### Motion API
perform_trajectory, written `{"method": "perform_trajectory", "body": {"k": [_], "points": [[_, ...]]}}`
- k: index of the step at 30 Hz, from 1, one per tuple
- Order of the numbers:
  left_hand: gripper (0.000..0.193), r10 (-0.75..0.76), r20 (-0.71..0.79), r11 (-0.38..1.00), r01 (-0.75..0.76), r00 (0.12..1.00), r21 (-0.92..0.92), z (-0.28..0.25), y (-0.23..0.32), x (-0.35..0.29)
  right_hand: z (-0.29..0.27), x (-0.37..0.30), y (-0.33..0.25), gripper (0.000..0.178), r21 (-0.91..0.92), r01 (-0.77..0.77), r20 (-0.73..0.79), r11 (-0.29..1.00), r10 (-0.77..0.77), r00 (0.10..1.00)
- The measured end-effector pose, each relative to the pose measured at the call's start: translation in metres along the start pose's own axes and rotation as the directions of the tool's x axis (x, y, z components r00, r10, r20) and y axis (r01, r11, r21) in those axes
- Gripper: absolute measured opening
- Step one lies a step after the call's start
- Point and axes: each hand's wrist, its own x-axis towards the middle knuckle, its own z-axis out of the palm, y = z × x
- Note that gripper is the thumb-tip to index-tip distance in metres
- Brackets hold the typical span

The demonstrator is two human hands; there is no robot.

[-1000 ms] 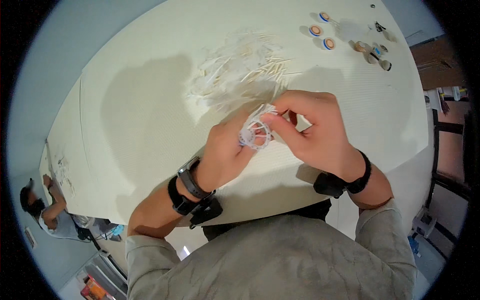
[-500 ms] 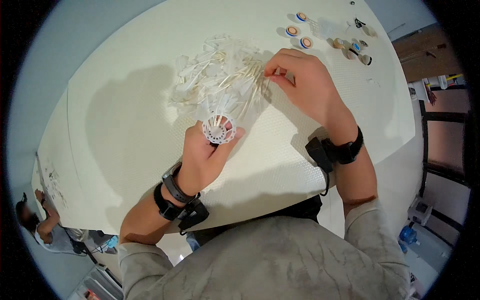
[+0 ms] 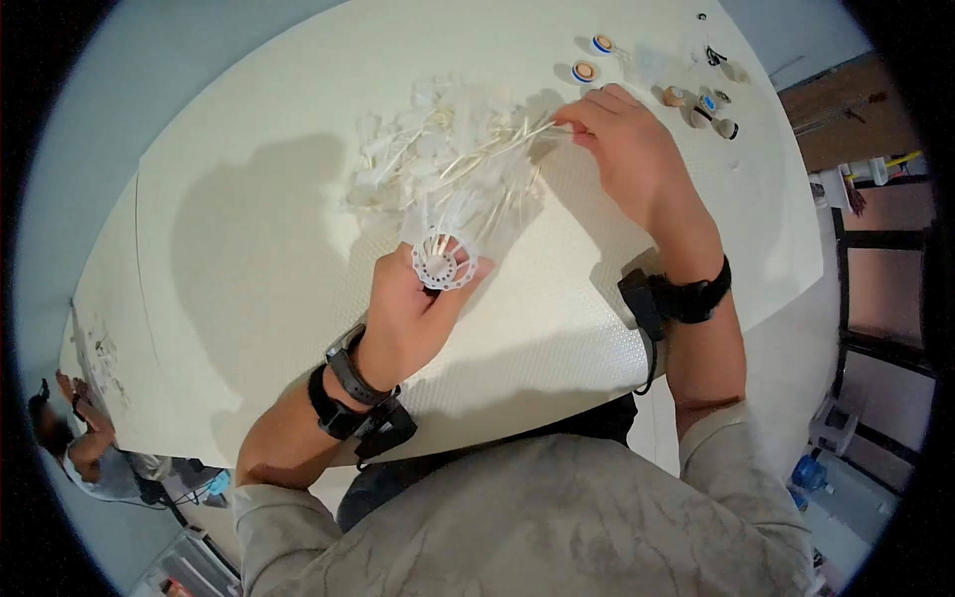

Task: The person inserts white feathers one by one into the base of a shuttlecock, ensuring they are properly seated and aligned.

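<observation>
My left hand (image 3: 403, 303) is closed around a white round holder (image 3: 439, 261) with a ring of small holes, a perforated centre and several pale shafts standing in it. Beyond it lies a loose pile of white feathers (image 3: 438, 149) with thin cream shafts, heaped over one another. At the pile's right side, my right hand (image 3: 632, 149) pinches the ends of thin feather shafts (image 3: 532, 131) between thumb and fingers. How many shafts are pinched cannot be made out. Both wrists wear black straps with small dark devices.
Round discs with orange centres and blue rims (image 3: 585, 71) lie at the far right. Beside them are small caps (image 3: 700, 116), a dark tangled piece (image 3: 715, 56) and a translucent item. The white textured table (image 3: 269, 368) curves around me. Another person (image 3: 95, 448) sits at the far left.
My right hand has moved up and to the right, drawing shafts outward from the pile. My left hand with the holder has shifted slightly right.
</observation>
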Motion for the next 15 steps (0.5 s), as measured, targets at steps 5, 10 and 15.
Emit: {"method": "perform_trajectory", "body": {"k": [5, 10, 15], "points": [[0.012, 0.024, -0.008, 1.0, -0.024, 1.0, -0.017, 0.0, -0.001, -0.002, -0.004, 0.0, -0.003, 0.009, 0.11, -0.041, -0.017, 0.993, 0.043, 0.999], [0.013, 0.025, -0.021, 0.998, -0.026, 0.999, -0.065, 0.001, 0.003, -0.002, -0.012, 0.003, -0.016, 0.01, 0.218, -0.098, -0.023, 0.971, 0.106, 0.994], [0.014, -0.016, -0.01, 0.999, 0.016, 1.0, -0.043, -0.002, 0.003, -0.003, -0.009, 0.001, -0.029, 0.013, 0.74, -0.376, 0.209, 0.558, 0.342, 0.916]]}}
